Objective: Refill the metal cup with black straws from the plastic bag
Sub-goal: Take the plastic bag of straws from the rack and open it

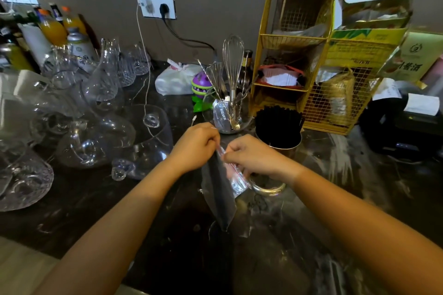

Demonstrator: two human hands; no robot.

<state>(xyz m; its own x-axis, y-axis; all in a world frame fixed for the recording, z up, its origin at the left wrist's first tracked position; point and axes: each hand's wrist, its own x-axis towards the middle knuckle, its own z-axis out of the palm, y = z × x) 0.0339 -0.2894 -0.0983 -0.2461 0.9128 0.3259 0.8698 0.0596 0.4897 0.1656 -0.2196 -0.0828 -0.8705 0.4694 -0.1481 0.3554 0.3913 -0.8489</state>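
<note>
A clear plastic bag (221, 194) of black straws hangs over the dark counter, its lower end dangling toward me. My left hand (195, 145) and my right hand (254, 155) both pinch its top edge, close together. Just behind my right hand stands a metal cup (279, 143) packed with black straws (278, 120) standing upright. A second metal cup (268, 187) sits under my right wrist, partly hidden by the hand and the bag; what it holds is not visible.
Several glass decanters and bowls (96, 136) crowd the left of the counter. A glass jar with a whisk and spoons (229, 112) stands behind my hands. A yellow wire rack (309, 60) rises at the right, a black printer (405, 127) beside it.
</note>
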